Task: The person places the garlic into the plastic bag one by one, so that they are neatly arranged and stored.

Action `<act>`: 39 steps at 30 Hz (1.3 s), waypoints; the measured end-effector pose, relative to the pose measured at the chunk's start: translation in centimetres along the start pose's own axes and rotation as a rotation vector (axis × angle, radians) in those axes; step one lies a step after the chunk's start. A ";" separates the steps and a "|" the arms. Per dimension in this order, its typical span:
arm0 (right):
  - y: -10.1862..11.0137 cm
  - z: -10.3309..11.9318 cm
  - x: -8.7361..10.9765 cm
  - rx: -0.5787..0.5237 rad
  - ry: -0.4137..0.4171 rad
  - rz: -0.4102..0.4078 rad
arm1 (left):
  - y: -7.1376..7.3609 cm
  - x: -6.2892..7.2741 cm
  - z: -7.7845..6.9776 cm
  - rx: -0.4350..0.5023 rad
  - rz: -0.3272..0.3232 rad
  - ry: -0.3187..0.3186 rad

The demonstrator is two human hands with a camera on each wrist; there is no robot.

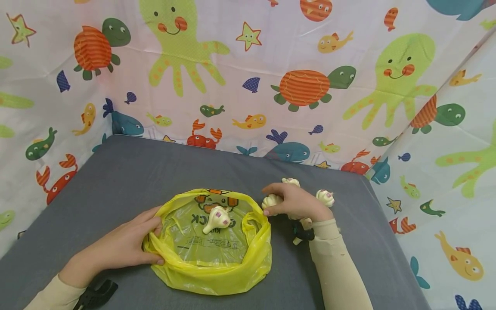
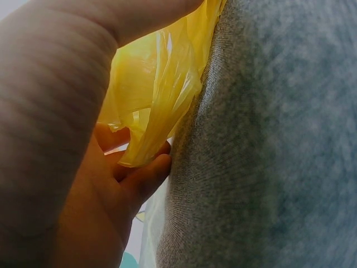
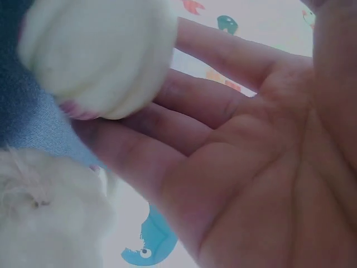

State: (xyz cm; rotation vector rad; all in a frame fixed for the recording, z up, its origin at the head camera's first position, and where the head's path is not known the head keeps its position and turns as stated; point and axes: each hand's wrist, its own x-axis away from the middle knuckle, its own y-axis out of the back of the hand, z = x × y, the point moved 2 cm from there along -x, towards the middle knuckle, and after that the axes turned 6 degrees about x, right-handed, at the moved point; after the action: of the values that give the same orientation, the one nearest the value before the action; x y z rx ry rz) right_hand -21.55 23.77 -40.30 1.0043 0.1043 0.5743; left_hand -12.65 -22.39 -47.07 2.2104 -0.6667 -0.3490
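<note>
A yellow plastic bag (image 1: pixel 217 280) stands on the grey table with its mouth turned up, and one garlic bulb (image 1: pixel 218 218) lies inside. My left hand (image 1: pixel 120 239) grips the bag's left side, thumb at the front and fingers at the rim; the left wrist view shows the yellow film (image 2: pixel 162 89) against those fingers. At the bag's right edge my right hand (image 1: pixel 296 200) holds another garlic bulb (image 1: pixel 271 201) between thumb and fingers. The right wrist view shows this held bulb (image 3: pixel 100 56) against the fingers, with a blurred second bulb (image 3: pixel 50 212) below.
Behind the right hand lies a garlic bulb (image 1: pixel 290 181), and to its right another bulb (image 1: pixel 324 197). More garlic (image 1: pixel 306 223) is partly hidden under the right wrist. A curtain (image 1: pixel 232 86) printed with sea animals walls the grey table (image 1: pixel 155 159) at the back and sides.
</note>
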 end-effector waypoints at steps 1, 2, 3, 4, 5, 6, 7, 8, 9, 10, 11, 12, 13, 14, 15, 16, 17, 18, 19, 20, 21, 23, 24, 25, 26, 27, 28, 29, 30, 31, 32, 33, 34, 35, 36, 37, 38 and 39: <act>0.1 0.1 0.0 0.003 0.002 -0.013 | 0.0 0.0 0.0 0.002 0.000 -0.001; 0.1 0.1 0.0 0.004 0.003 -0.026 | 0.0 0.0 0.0 0.002 0.002 -0.001; 0.2 0.2 0.1 0.009 0.005 -0.040 | -0.1 0.1 0.0 0.002 0.001 -0.002; 0.2 0.2 0.1 0.016 0.007 -0.053 | -0.1 0.1 0.0 0.001 0.001 -0.003; 0.3 0.3 0.1 0.025 0.007 -0.063 | -0.1 0.1 0.0 0.002 0.000 -0.005; 0.3 0.4 0.1 0.033 0.005 -0.072 | -0.1 0.1 0.0 0.000 -0.001 -0.006; 0.3 0.5 0.1 0.044 0.006 -0.081 | -0.1 0.1 0.0 -0.002 -0.002 -0.007; 0.4 0.6 0.1 0.053 0.009 -0.088 | -0.1 0.1 0.0 -0.004 -0.002 -0.008; 0.5 0.6 0.1 0.061 0.012 -0.097 | -0.1 0.1 0.0 -0.004 -0.004 -0.010; 0.5 0.7 0.2 0.065 0.013 -0.103 | -0.2 0.1 0.0 -0.006 -0.004 -0.011; 0.6 0.8 0.2 0.064 0.017 -0.107 | -0.2 0.1 0.0 -0.009 -0.007 -0.012; 0.6 0.9 0.2 0.061 0.020 -0.113 | -0.2 0.2 0.0 -0.013 -0.008 -0.013; 0.7 1.0 0.3 0.053 0.023 -0.118 | -0.2 0.2 0.0 -0.015 -0.009 -0.013; 0.8 1.1 0.4 0.043 0.027 -0.121 | -0.2 0.2 0.0 -0.017 -0.010 -0.014; 0.8 1.2 0.4 0.034 0.031 -0.125 | -0.2 0.2 0.0 -0.019 -0.011 -0.015; 0.9 1.3 0.5 0.029 0.034 -0.129 | -0.2 0.2 0.0 -0.022 -0.011 -0.015; 0.9 1.4 0.5 0.024 0.039 -0.135 | -0.2 0.2 0.0 -0.022 -0.010 -0.016; 1.0 1.4 0.5 0.019 0.041 -0.144 | -0.2 0.2 0.0 -0.022 -0.009 -0.016; 1.0 1.5 0.5 0.016 0.046 -0.154 | -0.2 0.1 0.0 -0.021 -0.008 -0.017; 1.1 1.5 0.6 0.015 0.050 -0.165 | -0.2 0.1 0.0 -0.021 -0.008 -0.018; 1.1 1.6 0.6 0.010 0.055 -0.177 | -0.2 0.1 0.0 -0.020 -0.007 -0.019; 1.2 1.7 0.7 -0.003 0.062 -0.198 | -0.2 0.1 0.0 -0.019 -0.007 -0.021; 1.3 1.7 0.7 -0.013 0.065 -0.205 | -0.2 0.1 0.0 -0.020 -0.007 -0.022; 1.3 1.8 0.7 -0.018 0.070 -0.211 | -0.2 0.1 -0.1 -0.019 -0.006 -0.023; 1.4 1.9 0.8 -0.020 0.075 -0.216 | -0.2 0.1 -0.1 -0.019 -0.006 -0.024; 1.4 2.0 0.8 -0.023 0.081 -0.220 | -0.2 0.1 -0.1 -0.019 -0.006 -0.024; 1.4 2.1 0.8 -0.022 0.086 -0.224 | -0.2 0.1 -0.1 -0.020 -0.005 -0.024; 1.5 2.2 0.9 -0.022 0.092 -0.227 | -0.2 0.1 -0.1 -0.019 -0.004 -0.023; 1.5 2.3 0.9 -0.019 0.097 -0.232 | -0.2 0.1 -0.1 -0.020 -0.003 -0.021; 1.6 2.5 0.9 -0.015 0.105 -0.237 | -0.2 0.1 -0.1 -0.020 -0.002 -0.019; 1.6 2.6 0.9 -0.015 0.113 -0.241 | -0.2 0.1 -0.1 -0.020 -0.002 -0.017; 1.6 2.8 0.9 -0.014 0.119 -0.246 | -0.1 0.1 -0.1 -0.021 -0.003 -0.016; 1.7 2.9 0.9 -0.011 0.127 -0.251 | -0.1 0.1 -0.1 -0.022 -0.004 -0.016; 1.7 3.1 0.9 -0.011 0.133 -0.256 | -0.1 0.1 -0.1 -0.023 -0.007 -0.017; 1.7 3.2 0.9 -0.012 0.139 -0.259 | -0.1 0.1 -0.1 -0.025 -0.009 -0.018; 1.7 3.4 0.9 -0.015 0.144 -0.261 | -0.1 0.1 0.0 -0.025 -0.011 -0.020; 1.7 3.5 0.9 -0.019 0.147 -0.261 | -0.1 0.1 0.0 -0.026 -0.013 -0.022; 1.7 3.6 0.9 -0.024 0.150 -0.259 | -0.1 0.0 0.0 -0.026 -0.015 -0.024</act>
State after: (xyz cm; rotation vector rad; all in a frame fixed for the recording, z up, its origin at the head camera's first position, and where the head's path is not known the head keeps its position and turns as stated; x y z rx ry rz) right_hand -20.23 22.10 -36.79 0.9064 0.3546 0.4119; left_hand -12.57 -22.36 -47.13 2.1904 -0.6549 -0.3911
